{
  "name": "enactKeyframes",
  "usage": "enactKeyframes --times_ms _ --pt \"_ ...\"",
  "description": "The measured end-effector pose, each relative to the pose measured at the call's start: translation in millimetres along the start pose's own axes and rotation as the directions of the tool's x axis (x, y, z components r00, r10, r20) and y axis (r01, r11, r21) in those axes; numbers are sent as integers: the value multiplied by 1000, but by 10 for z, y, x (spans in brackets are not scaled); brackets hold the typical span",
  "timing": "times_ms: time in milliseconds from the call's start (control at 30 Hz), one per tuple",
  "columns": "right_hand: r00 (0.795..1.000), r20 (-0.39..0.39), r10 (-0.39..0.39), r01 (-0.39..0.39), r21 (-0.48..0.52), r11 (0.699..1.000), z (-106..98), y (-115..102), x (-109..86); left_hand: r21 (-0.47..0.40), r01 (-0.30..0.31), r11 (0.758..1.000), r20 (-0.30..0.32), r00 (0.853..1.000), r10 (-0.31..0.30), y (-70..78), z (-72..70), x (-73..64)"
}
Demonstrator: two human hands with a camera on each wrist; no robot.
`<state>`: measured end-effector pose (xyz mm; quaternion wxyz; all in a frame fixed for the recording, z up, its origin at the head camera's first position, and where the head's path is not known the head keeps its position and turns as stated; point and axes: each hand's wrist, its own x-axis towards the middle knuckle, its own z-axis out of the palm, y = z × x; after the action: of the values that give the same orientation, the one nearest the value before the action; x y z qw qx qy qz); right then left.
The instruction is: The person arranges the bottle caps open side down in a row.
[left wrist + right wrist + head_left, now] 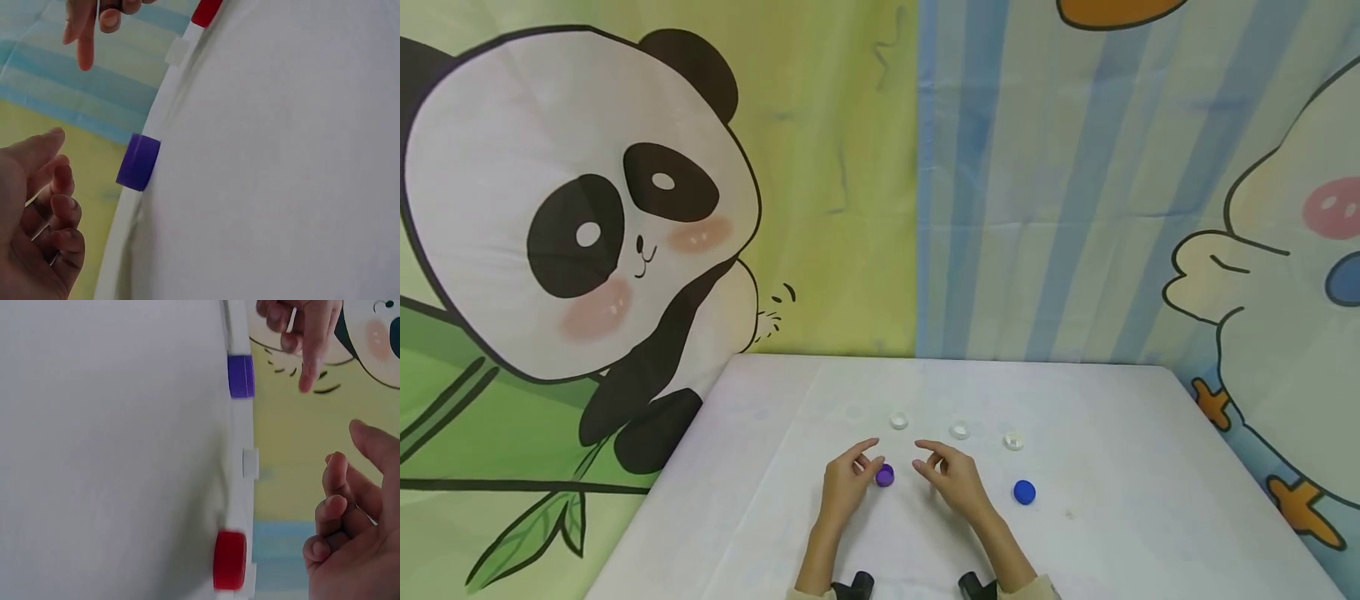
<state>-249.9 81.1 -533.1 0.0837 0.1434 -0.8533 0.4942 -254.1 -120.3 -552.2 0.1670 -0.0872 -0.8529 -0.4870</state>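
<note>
My left hand [844, 485] hovers over the white table, thumb and index finger apart, holding nothing. Its fingertips overlap the edge of a small purple round cap [885, 476] in the head view; the left wrist view shows a gap between this hand and the purple cap [139, 161]. Opposite it, my right hand [957, 482] is also raised and empty, with thumb and index spread and the other fingers loosely bent. To the right of that hand lies a round cap with a blue top [1024, 492]. A red-sided round piece [230, 560] shows in the right wrist view.
Behind the hands, three small whitish round pieces lie in a loose row: one on the left [898, 421], one in the middle [958, 430] and one on the right [1013, 441]. The white table [1120, 533] ends at a cartoon-printed curtain [842, 250].
</note>
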Motion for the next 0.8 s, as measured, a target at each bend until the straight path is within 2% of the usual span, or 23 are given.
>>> enactKeyframes --times_ms 100,267,367,500,667,800 --pt "1000 6 12 -12 -3 1000 117 -64 32 -47 43 998 36 998 -41 -112 -45 -16" --pt "998 48 28 -29 18 999 295 -78 45 -99 99 990 154 985 -83 -224 -106 -23" --pt "993 99 63 -71 77 994 385 -62 25 -90 93 992 199 977 -73 -246 -130 -21" --pt "982 149 118 -139 143 980 469 -37 -15 -51 64 997 229 972 -51 -267 -140 -16" --pt "984 123 132 -149 133 980 536 -3 -33 3 43 999 261 964 -42 -278 -141 -27" --pt "986 108 128 -138 89 986 579 24 -26 44 13 999 242 970 -23 -294 -129 -51"
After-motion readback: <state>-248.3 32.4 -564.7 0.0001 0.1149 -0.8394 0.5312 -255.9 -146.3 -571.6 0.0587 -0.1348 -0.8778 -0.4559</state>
